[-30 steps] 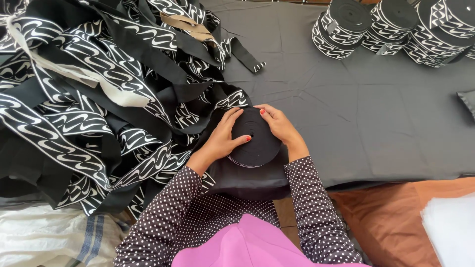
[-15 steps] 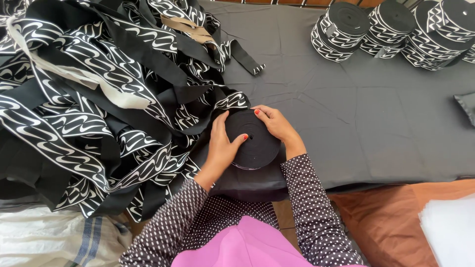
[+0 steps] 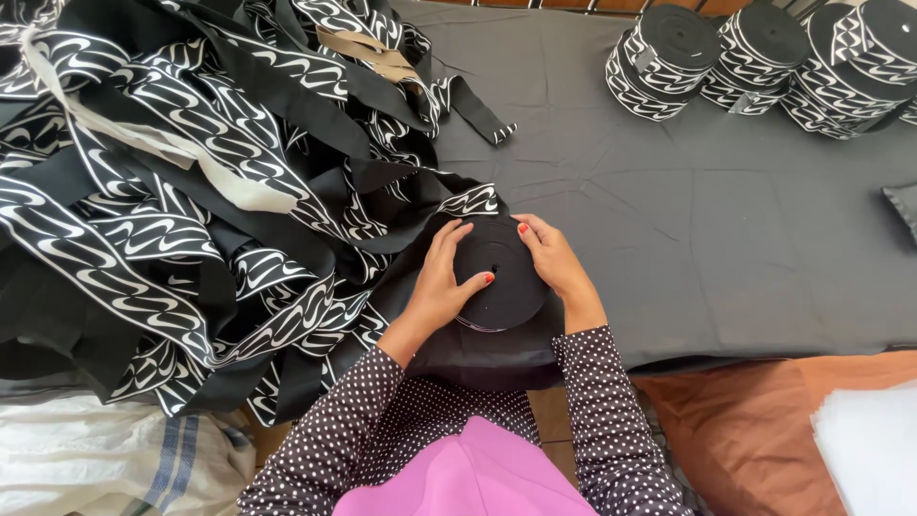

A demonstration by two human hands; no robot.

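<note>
Black band roll [image 3: 501, 277] betw. left hand [image 3: 441, 282] & right hand [image 3: 552, 260].

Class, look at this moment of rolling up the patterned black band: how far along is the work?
Done: finished rolls are stacked at the far right of the dark cloth. In hand: the left hand and right hand cup a flat roll. Left: a large tangled heap of loose band covers the left side.
</note>
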